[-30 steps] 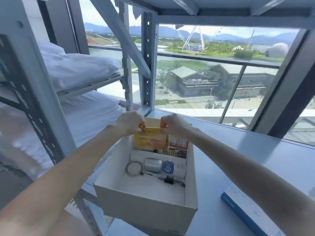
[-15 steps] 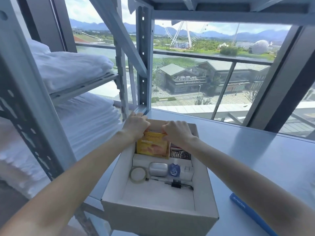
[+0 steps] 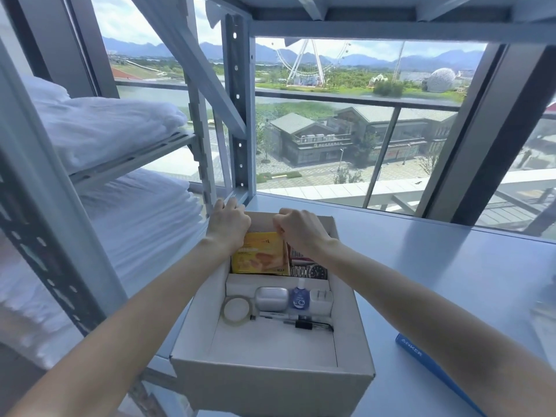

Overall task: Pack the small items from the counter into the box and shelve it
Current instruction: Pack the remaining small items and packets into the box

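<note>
Box: The open box [image 3: 270, 383] sits on the counter [image 3: 436, 281], and its lid is off.
Yellow packet: The yellow packet [image 3: 260, 254] stands up at the far left of the box, leaning on the back wall. Most of it is down inside.
Left hand: The left hand [image 3: 228, 225] is over the far left corner of the box. Its fingers are curled tight on the top of the yellow packet.
Right hand: The right hand [image 3: 301, 228] is over the far wall of the box. Its fingers are bent and pinch the top right corner of the packet.
Already in the box: A watch [image 3: 313, 270] lies in the far right part. In the middle of the box, side by side, are a tape roll [image 3: 236, 310], a silver case [image 3: 271, 297], a little blue bottle [image 3: 299, 297] and a white plug [image 3: 321, 300]. Some pens with a black clip [image 3: 301, 323] lie just in front of them.
Still outside the box: A flat blue pack [image 3: 421, 359] lies on the counter to the right of the box.
Done so far: Most small things look packed.
Left to do: I think the packet needs a last push down. The blue pack may have to go in too. Then the box must go on a shelf; it has not been lifted yet.
</note>
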A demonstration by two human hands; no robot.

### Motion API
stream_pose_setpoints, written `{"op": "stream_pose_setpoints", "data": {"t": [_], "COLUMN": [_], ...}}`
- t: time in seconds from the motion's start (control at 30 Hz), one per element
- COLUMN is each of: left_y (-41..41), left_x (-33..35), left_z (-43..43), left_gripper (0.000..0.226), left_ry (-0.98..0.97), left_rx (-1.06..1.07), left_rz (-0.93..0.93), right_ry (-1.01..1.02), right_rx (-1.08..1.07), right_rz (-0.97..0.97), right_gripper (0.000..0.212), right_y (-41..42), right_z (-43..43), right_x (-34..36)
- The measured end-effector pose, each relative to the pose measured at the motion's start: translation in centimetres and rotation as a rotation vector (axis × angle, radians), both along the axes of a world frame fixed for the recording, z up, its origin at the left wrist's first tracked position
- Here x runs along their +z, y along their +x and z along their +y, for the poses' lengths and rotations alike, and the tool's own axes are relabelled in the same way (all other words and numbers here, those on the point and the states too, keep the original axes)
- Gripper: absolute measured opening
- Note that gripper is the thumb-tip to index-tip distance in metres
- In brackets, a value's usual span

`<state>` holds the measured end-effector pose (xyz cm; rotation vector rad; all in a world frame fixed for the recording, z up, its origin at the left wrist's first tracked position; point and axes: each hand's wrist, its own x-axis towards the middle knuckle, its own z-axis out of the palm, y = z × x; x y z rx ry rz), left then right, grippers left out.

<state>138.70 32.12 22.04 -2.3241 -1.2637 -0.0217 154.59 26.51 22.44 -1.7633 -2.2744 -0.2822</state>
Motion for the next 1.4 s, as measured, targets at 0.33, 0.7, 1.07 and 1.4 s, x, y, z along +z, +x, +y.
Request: {"op": "stream_pose_setpoints", "data": {"t": [0.33,0.7,1.07,1.4], "left_y": [0.1,2.0,19.5,32.1], "left_x": [0.0,3.2,4.4,-4.1], "left_z": [-0.5,-4.1,-17.5,-27.1], "left_gripper": [0.021,0.030,0.020,0.060], "left_ry": [-0.053,-0.085,-0.374,-0.856], "left_rx": [0.024,-0.158,-0.950,-0.825], "left_rz": [0.011,-0.140,-0.266,0.253], "right_ry": [-0.156,-0.018,-0.245,-0.542], "right_rx": [0.024,0.014,-0.473,-0.995], "right_rz": [-0.097,0.263,0.261,0.332], "right_gripper": [0.004,0.016,0.013,0.076], "right_y": [-0.2,7.2,24.3,35.5], "right_z": [0.3,-9.2,-27.8,-39.3], "right_x": [-0.6,3.1,0.1,-6.3]}}
